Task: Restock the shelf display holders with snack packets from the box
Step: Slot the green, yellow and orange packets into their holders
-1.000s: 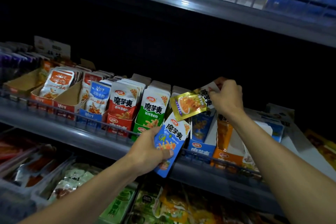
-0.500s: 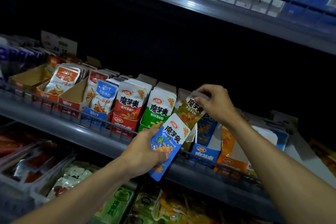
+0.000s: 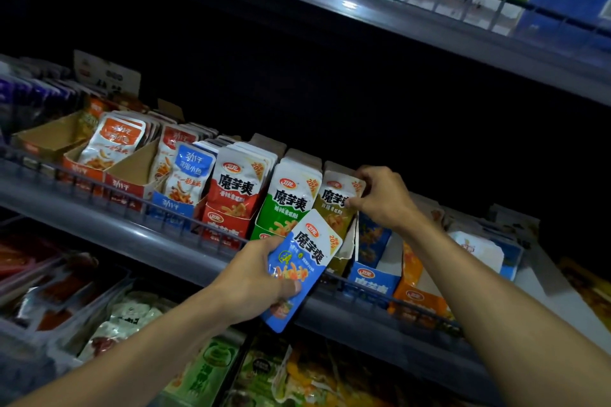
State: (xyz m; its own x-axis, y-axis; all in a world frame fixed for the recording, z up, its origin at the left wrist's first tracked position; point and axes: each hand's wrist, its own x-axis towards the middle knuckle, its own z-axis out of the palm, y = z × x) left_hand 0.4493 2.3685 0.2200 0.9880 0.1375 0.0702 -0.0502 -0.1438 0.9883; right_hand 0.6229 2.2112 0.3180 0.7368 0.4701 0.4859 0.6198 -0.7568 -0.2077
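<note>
My left hand [image 3: 251, 281] grips a blue snack packet [image 3: 299, 271] in front of the middle shelf's wire rail. An olive-yellow packet [image 3: 334, 205] stands upright in its display holder, and my right hand [image 3: 380, 196] pinches its top right corner. To the left stand a full green holder [image 3: 284, 205] and a full red holder [image 3: 236, 195]. Right of the olive packet is a blue holder [image 3: 373, 277] that looks nearly empty, then an orange holder [image 3: 416, 301]. The supply box is not in view.
Further left on the shelf [image 3: 99, 228] are more cardboard holders with white, orange and blue fish-snack packets [image 3: 110, 142]. A lower shelf holds bagged goods [image 3: 132, 317]. The upper shelf [image 3: 363, 6] overhangs close above. The back of the shelf is dark.
My right hand carried the olive-yellow packet down from a tilted position and stood it upright in its holder. My left hand kept the blue packet, shifting slightly.
</note>
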